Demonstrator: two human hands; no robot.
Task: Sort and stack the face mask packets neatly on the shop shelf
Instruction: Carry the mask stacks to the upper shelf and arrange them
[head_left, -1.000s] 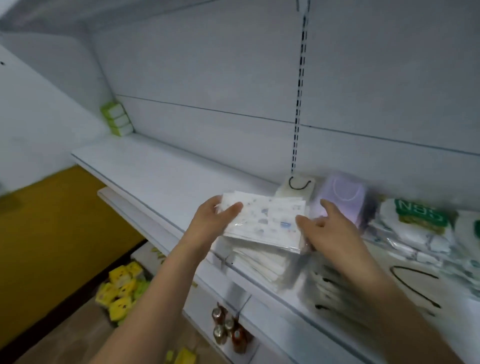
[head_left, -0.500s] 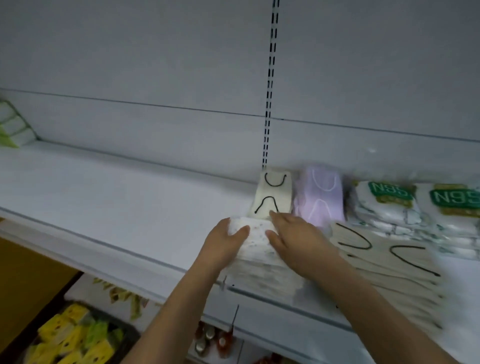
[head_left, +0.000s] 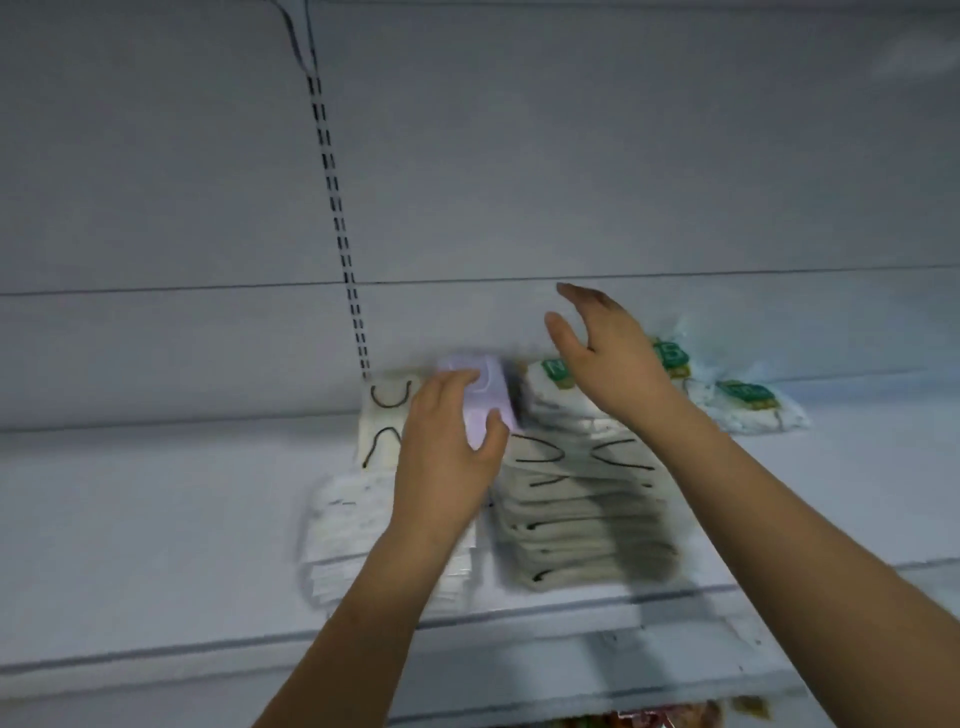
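Observation:
On the white shelf (head_left: 156, 519) a stack of printed white mask packets (head_left: 343, 540) lies at the front, partly under my left forearm. My left hand (head_left: 447, 452) reaches over it and closes its fingers and thumb around the lilac mask packets (head_left: 485, 400) standing at the back. Left of them stands a cream packet pile with black ear loops (head_left: 384, 421). A taller cream stack with black loops (head_left: 582, 514) lies to the right. My right hand (head_left: 608, 353) hovers open above it, in front of the green-labelled N95 packets (head_left: 748, 405).
A slotted upright rail (head_left: 337, 218) runs down the grey back panel (head_left: 623, 156). The shelf's front edge (head_left: 467, 670) crosses the bottom of the view, with coloured goods just visible beneath it at the lower right. The image is blurred by motion.
The printed packet that both hands held now lies on its stack. My left hand has moved back onto the lilac packets and my right hand has lifted up and to the right, open.

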